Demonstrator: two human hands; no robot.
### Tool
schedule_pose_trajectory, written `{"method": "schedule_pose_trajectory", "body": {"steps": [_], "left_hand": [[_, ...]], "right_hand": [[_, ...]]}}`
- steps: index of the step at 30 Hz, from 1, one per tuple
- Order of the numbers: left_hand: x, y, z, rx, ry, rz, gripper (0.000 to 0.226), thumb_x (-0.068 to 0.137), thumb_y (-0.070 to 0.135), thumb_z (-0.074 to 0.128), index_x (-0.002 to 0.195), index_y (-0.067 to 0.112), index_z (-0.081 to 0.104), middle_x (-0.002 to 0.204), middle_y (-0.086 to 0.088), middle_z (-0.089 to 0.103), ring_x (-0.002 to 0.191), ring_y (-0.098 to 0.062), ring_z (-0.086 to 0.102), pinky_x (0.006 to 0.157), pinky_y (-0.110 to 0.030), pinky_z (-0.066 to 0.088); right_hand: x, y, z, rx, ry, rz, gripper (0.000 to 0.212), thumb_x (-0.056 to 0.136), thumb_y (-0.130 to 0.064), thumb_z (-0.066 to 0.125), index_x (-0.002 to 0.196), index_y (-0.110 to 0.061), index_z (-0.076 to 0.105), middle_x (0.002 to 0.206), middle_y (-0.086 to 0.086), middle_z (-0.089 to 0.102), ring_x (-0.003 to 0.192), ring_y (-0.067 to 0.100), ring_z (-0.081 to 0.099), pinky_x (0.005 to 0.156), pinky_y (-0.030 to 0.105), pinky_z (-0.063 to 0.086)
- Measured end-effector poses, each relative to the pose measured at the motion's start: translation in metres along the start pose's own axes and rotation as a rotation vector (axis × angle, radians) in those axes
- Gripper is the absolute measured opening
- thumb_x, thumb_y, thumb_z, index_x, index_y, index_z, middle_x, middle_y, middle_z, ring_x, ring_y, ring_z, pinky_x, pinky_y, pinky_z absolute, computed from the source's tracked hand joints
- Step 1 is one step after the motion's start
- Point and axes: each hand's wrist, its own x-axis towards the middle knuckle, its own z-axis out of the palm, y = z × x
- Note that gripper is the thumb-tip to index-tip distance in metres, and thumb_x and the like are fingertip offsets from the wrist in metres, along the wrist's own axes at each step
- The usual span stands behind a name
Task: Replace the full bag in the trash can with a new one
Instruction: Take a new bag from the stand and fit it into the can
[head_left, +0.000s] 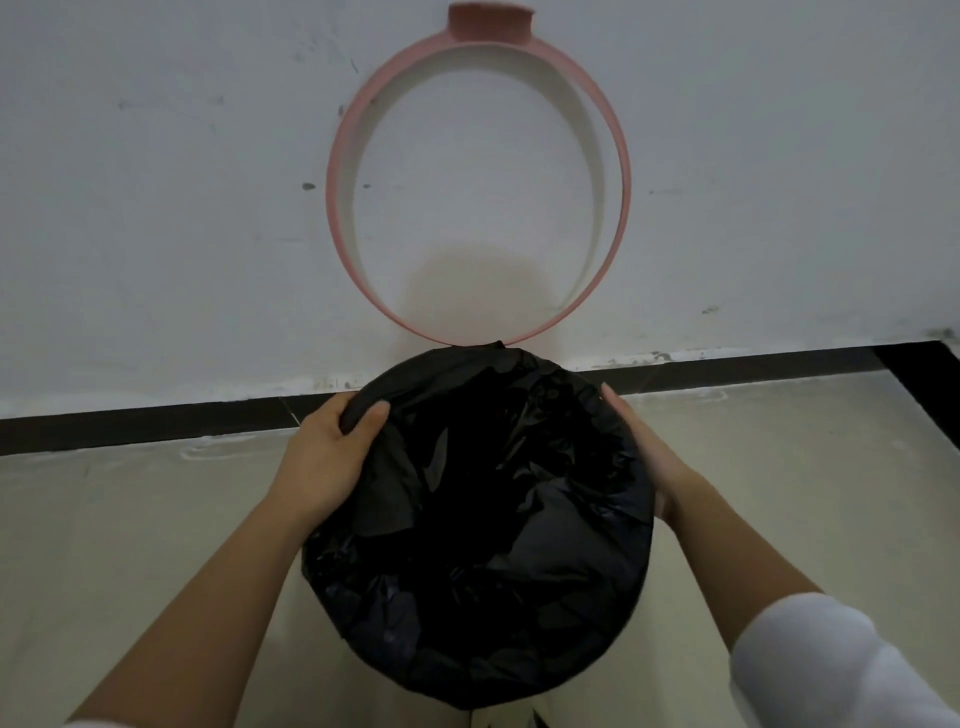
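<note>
A black plastic bag (483, 525) covers the round trash can below me, draped over its rim and hiding the can itself. My left hand (332, 452) grips the bag's folded edge at the upper left of the rim, thumb on top. My right hand (641, 447) lies flat against the bag's outer right side, fingers stretched along the rim. A pink ring lid (337, 218) stands tilted up behind the can against the wall.
A white scuffed wall (156, 208) rises right behind the can, with a black baseboard strip (156, 426) along its foot. Pale floor tiles (130, 545) spread to both sides. A white sleeve (831, 660) covers my right forearm.
</note>
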Motion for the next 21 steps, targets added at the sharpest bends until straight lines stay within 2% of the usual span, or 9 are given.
{"method": "schedule_pose_trajectory", "body": {"steps": [3, 5, 8, 10, 11, 13, 15, 18, 21], "left_hand": [[0.001, -0.001, 0.001, 0.082, -0.01, -0.021, 0.033, 0.085, 0.02, 0.064, 0.118, 0.017, 0.059, 0.108, -0.005, 0.068, 0.1, -0.027, 0.063, 0.083, -0.035, 0.048], [0.001, 0.0, 0.003, 0.134, -0.003, -0.01, 0.036, 0.084, 0.015, 0.065, 0.119, 0.016, 0.058, 0.111, -0.007, 0.067, 0.102, -0.029, 0.062, 0.08, -0.032, 0.044], [0.0, 0.001, 0.003, 0.147, 0.001, -0.002, 0.038, 0.083, 0.011, 0.065, 0.12, 0.015, 0.058, 0.113, -0.009, 0.067, 0.102, -0.03, 0.062, 0.079, -0.029, 0.043], [0.0, 0.0, 0.004, 0.155, -0.001, -0.001, 0.039, 0.082, 0.01, 0.065, 0.12, 0.015, 0.057, 0.113, -0.009, 0.068, 0.102, -0.03, 0.062, 0.079, -0.029, 0.043], [0.0, 0.0, 0.003, 0.16, -0.002, 0.0, 0.04, 0.082, 0.01, 0.065, 0.121, 0.015, 0.057, 0.114, -0.009, 0.067, 0.102, -0.03, 0.062, 0.08, -0.03, 0.044], [0.0, -0.001, 0.004, 0.166, -0.001, 0.004, 0.041, 0.082, 0.011, 0.065, 0.121, 0.016, 0.057, 0.114, -0.009, 0.067, 0.103, -0.03, 0.062, 0.081, -0.03, 0.045], [0.0, -0.001, 0.004, 0.166, -0.002, 0.005, 0.04, 0.082, 0.011, 0.065, 0.121, 0.016, 0.056, 0.114, -0.009, 0.067, 0.102, -0.031, 0.062, 0.08, -0.03, 0.045], [0.001, -0.003, 0.005, 0.174, 0.009, 0.011, 0.041, 0.082, 0.012, 0.065, 0.121, 0.017, 0.056, 0.114, -0.009, 0.067, 0.103, -0.032, 0.062, 0.08, -0.03, 0.044], [0.002, -0.004, 0.005, 0.197, 0.018, 0.02, 0.042, 0.078, 0.01, 0.067, 0.118, 0.017, 0.056, 0.108, -0.008, 0.068, 0.1, -0.032, 0.062, 0.078, -0.03, 0.045]], "right_hand": [[-0.011, -0.012, -0.006, -0.146, -0.024, -0.023, 0.052, 0.075, -0.054, 0.063, 0.115, -0.022, 0.068, 0.117, 0.004, 0.071, 0.111, 0.023, 0.065, 0.099, 0.037, 0.045], [-0.014, -0.025, -0.01, -0.332, 0.123, -0.109, 0.061, 0.066, -0.045, 0.075, 0.119, -0.018, 0.063, 0.121, 0.008, 0.068, 0.112, 0.024, 0.063, 0.096, 0.035, 0.046], [-0.032, -0.05, 0.006, -0.763, 0.428, -0.361, 0.056, 0.071, -0.034, 0.079, 0.121, -0.015, 0.059, 0.116, 0.005, 0.064, 0.102, 0.017, 0.06, 0.083, 0.027, 0.046], [-0.054, -0.058, 0.028, -1.047, 0.509, -0.619, 0.063, 0.07, -0.04, 0.079, 0.125, -0.019, 0.055, 0.124, 0.002, 0.055, 0.112, 0.016, 0.051, 0.096, 0.03, 0.042], [-0.064, -0.055, 0.043, -1.199, 0.403, -0.705, 0.072, 0.067, -0.043, 0.08, 0.129, -0.023, 0.051, 0.131, 0.002, 0.049, 0.12, 0.017, 0.045, 0.105, 0.035, 0.037], [-0.069, -0.035, 0.067, -1.588, 0.056, -0.63, 0.097, 0.061, -0.056, 0.078, 0.143, -0.033, 0.032, 0.152, 0.0, 0.028, 0.141, 0.019, 0.02, 0.118, 0.044, 0.019], [-0.049, -0.007, 0.076, -1.977, -0.155, -0.404, 0.115, 0.061, -0.064, 0.073, 0.149, -0.038, 0.004, 0.161, -0.001, -0.004, 0.147, 0.024, -0.011, 0.118, 0.051, -0.003], [-0.006, 0.027, 0.072, -2.314, -0.169, -0.125, 0.117, 0.068, -0.063, 0.068, 0.149, -0.031, -0.012, 0.159, 0.01, -0.019, 0.142, 0.035, -0.025, 0.116, 0.056, -0.012], [0.015, 0.04, 0.067, -2.536, -0.101, -0.02, 0.091, 0.087, -0.051, 0.053, 0.151, -0.025, -0.007, 0.159, 0.015, -0.013, 0.144, 0.038, -0.019, 0.115, 0.055, -0.012]]}}
